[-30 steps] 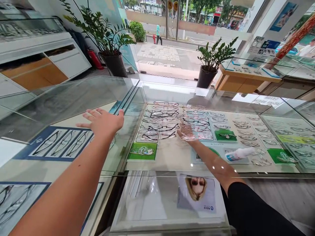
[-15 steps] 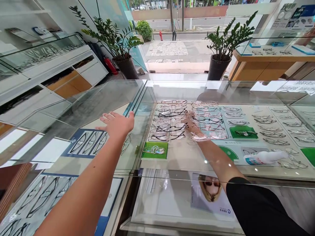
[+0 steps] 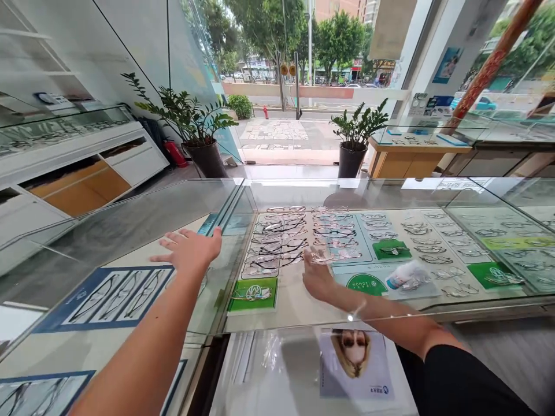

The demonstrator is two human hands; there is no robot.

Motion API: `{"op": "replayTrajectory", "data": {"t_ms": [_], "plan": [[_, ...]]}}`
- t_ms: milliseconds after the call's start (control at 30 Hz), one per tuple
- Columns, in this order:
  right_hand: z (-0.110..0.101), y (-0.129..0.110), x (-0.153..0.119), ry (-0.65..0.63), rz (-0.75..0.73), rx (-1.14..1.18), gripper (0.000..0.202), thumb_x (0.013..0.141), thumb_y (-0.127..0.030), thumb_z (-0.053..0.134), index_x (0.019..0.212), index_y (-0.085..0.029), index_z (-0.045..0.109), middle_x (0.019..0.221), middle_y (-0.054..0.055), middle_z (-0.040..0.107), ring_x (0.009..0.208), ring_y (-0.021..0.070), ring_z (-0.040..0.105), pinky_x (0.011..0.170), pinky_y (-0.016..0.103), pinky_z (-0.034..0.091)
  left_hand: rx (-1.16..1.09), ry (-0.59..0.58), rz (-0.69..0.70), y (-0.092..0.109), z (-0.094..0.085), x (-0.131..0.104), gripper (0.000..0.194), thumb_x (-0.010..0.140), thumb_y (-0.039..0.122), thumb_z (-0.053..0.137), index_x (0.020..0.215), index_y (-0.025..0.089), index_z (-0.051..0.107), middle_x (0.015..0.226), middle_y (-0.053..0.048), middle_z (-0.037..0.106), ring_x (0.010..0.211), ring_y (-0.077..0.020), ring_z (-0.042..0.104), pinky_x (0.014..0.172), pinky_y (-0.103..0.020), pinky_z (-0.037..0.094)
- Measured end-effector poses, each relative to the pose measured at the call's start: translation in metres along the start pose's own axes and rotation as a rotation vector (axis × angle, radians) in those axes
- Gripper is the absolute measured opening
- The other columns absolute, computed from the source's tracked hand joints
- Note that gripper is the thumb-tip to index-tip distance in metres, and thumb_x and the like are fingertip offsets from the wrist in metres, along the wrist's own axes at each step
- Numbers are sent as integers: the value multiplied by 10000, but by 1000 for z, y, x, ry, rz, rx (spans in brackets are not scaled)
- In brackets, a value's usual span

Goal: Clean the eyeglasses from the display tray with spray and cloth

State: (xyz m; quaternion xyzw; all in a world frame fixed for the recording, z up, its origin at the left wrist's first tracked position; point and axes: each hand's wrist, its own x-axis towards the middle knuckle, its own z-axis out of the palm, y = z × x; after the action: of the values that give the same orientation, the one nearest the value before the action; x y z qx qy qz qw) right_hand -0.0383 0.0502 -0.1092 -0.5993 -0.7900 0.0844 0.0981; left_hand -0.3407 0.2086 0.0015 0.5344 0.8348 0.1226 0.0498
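Fingers spread, my left hand (image 3: 188,248) rests on or just above the glass top (image 3: 130,211) of the display case, holding nothing. Inside the case, my right hand (image 3: 318,277) is at the near end of two columns of eyeglasses. Its fingertips are by a clear-framed pair (image 3: 336,256) in the right column (image 3: 333,233); whether they grip it is hard to see. Left of this hand lies the left column of glasses (image 3: 277,245), and below that a green card (image 3: 254,293) with one pair on it.
A white bottle in a plastic bag (image 3: 407,276) lies right of a green round sign (image 3: 366,284). Further right are more glasses rows and a green card (image 3: 494,275). Glass panes edge the case. Potted plants (image 3: 353,136) stand beyond it.
The view has tilted up, showing more of the street. My right hand has drawn back toward the near edge, out from between the columns. My left hand stays spread.
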Motion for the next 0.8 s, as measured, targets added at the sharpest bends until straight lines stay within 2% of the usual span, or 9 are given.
{"op": "replayTrajectory", "data": {"t_ms": [100, 200, 300, 400, 467, 533, 667, 733, 800], "plan": [[-2, -17, -57, -106, 11, 40, 689, 958, -209, 591, 1612, -19, 485, 1715, 253, 424, 1654, 422, 272, 1363, 623, 210, -21, 45, 13, 0, 2, 2, 1167, 873, 729, 391, 1679, -97, 219, 1755, -402, 115, 1641, -574, 92, 1205, -856, 90], [-24, -28, -107, -247, -47, 145, 663, 972, -289, 582, 1593, -64, 522, 1702, 217, 464, 1668, 396, 257, 1379, 585, 195, -23, 56, 16, 1, 3, 2, 1167, 880, 740, 363, 1675, -104, 231, 1760, -388, 125, 1643, -565, 94, 1207, -857, 66], [-63, -37, -139, -429, -80, 249, 650, 968, -369, 612, 1562, -111, 566, 1668, 226, 507, 1639, 414, 324, 1335, 591, 294, -27, 38, 14, 3, 1, 1, 1190, 864, 732, 417, 1675, -114, 211, 1762, -388, 107, 1647, -560, 80, 1217, -845, 56], [-110, -49, -160, -526, -137, 304, 602, 989, -357, 551, 1512, -65, 608, 1623, 246, 548, 1583, 406, 411, 1325, 585, 297, -40, 44, 18, 4, -1, -1, 1199, 856, 732, 432, 1675, -113, 204, 1760, -394, 96, 1648, -560, 77, 1219, -841, 64], [-143, -61, -173, -537, -204, 307, 584, 1005, -355, 528, 1503, -61, 615, 1594, 243, 575, 1569, 382, 429, 1348, 575, 245, -48, 54, 22, 4, -2, -2, 1197, 866, 745, 402, 1670, -121, 213, 1757, -398, 103, 1646, -563, 81, 1220, -840, 63], [-177, -75, -185, -471, -250, 296, 599, 1045, -378, 497, 1576, -104, 547, 1630, 210, 548, 1626, 356, 341, 1372, 575, 173, -53, 55, 26, 4, -3, -3, 1188, 882, 756, 359, 1666, -126, 221, 1754, -400, 114, 1645, -565, 82, 1217, -846, 63], [-247, -94, -176, -251, -334, 204, 573, 1072, -380, 497, 1609, -182, 507, 1678, 152, 507, 1660, 328, 275, 1378, 578, 145, -52, 49, 20, 4, -1, -1, 1184, 894, 768, 325, 1666, -123, 223, 1753, -403, 105, 1646, -563, 75, 1217, -849, 65], [-275, -94, -142, -127, -338, 120, 518, 1078, -384, 477, 1536, -160, 570, 1660, 136, 518, 1643, 338, 300, 1370, 596, 151, -55, 52, 20, 3, 1, 1, 1186, 895, 769, 345, 1661, -129, 228, 1752, -408, 104, 1646, -564, 74, 1220, -845, 55], [-293, -88, -89, -74, -325, -13, 477, 1087, -405, 446, 1445, -147, 628, 1615, 122, 549, 1600, 358, 353, 1353, 631, 152, -67, 56, 26, 2, 4, 3, 1177, 904, 757, 367, 1657, -138, 226, 1748, -415, 111, 1646, -563, 68, 1220, -844, 41]]}}
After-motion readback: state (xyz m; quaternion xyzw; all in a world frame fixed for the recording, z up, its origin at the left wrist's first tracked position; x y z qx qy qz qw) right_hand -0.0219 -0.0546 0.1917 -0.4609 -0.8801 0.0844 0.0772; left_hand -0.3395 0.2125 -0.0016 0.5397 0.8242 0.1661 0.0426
